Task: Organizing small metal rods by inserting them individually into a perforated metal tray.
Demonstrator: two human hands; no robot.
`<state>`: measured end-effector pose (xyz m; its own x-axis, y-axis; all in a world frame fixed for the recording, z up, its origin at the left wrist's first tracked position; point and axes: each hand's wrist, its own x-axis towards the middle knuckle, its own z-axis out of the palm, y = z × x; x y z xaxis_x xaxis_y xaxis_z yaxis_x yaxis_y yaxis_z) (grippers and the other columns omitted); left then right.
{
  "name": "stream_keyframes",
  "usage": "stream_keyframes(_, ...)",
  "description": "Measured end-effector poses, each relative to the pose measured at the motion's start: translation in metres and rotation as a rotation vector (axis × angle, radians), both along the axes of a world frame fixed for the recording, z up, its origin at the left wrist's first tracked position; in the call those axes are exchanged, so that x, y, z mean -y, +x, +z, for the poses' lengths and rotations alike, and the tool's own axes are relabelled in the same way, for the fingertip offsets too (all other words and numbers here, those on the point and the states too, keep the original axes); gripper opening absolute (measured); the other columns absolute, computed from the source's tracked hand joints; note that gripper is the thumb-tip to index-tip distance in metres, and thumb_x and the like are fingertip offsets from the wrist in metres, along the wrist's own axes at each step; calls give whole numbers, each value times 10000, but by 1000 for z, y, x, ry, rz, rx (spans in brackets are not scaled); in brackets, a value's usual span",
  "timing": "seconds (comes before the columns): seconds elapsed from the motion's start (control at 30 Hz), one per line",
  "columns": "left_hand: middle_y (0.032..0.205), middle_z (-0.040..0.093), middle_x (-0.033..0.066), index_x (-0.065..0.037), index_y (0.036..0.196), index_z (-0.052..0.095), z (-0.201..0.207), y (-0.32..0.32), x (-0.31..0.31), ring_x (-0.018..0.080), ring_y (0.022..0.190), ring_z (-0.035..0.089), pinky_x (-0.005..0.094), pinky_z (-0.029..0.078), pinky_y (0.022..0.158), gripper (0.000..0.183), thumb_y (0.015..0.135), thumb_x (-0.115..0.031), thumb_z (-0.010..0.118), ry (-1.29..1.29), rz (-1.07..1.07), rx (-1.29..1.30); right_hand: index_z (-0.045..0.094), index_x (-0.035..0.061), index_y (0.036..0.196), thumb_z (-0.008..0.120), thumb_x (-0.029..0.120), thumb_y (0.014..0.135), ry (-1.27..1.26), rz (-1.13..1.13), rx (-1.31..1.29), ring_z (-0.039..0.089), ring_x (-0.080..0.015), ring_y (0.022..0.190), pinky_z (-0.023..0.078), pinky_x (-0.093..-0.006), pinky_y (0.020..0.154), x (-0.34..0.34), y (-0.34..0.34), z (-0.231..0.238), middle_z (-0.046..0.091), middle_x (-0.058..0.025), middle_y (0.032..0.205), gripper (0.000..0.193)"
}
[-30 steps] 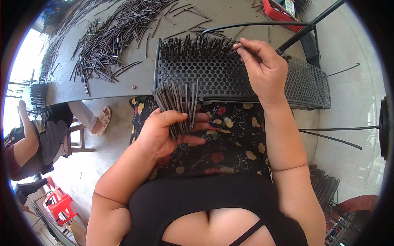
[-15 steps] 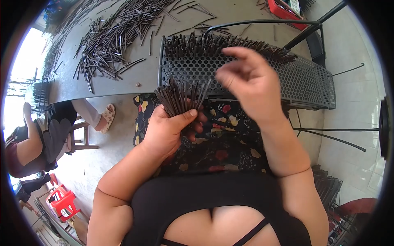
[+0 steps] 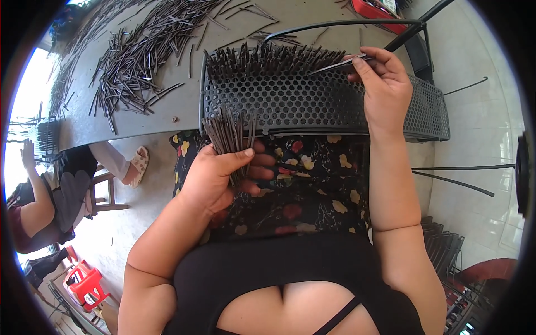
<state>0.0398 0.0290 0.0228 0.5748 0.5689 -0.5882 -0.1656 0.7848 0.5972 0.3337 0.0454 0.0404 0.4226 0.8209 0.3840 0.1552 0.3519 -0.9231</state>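
Observation:
My left hand (image 3: 209, 176) is closed round a bundle of thin dark sticks (image 3: 228, 133), their ends fanning upward just in front of a black perforated metal rack (image 3: 287, 103). My right hand (image 3: 388, 84) pinches a thin dark stick (image 3: 336, 67) between thumb and fingers, above the right part of the rack. That stick points left, its tip near a dense row of upright dark sticks (image 3: 245, 62) set along the rack's far side. Whether the tip touches the rack, I cannot tell.
A large loose pile of dark sticks (image 3: 131, 78) covers the grey table (image 3: 173, 97) at left. A red tray (image 3: 377, 14) stands at the far right. Black metal bars (image 3: 346, 24) arch over the rack. At left, another person (image 3: 47, 190) sits near a red plastic stool (image 3: 88, 285).
My right hand has moved right and away from me, and a stick now shows in its pinch. The left hand still holds its bundle. The whole view has shifted slightly.

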Motion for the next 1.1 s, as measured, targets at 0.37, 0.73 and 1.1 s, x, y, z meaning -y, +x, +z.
stream_keyframes(0.37, 992, 686, 229, 88, 1193, 557, -1, 1, 2, 311, 857, 708, 354, 594, 541, 342, 950, -152, 535, -29, 12, 75, 704, 26, 984, 718, 19, 835, -14, -90, 447, 651, -100, 728, 529, -239, 675, -10, -18, 2, 703, -34, 834, 149)
stream_keyframes(0.73, 866, 689, 125, 4, 1094, 613, -11, -4, 8, 212, 669, 668, 301, 507, 489, 203, 941, -128, 590, 73, 87, 7, 723, 29, 929, 730, 48, 794, 72, -68, 741, 666, -232, 710, 526, -286, 656, 3, -51, 12, 701, -101, 860, 137)
stream_keyframes(1.1, 869, 693, 92, -28, 1071, 628, 0, -12, 16, 175, 696, 669, 263, 513, 495, 145, 943, -91, 599, 295, 89, 46, 600, -9, 1036, 692, -5, 822, -469, 678, 37, 635, -83, 736, 529, -239, 635, 18, -118, 16, 699, -78, 863, 233)
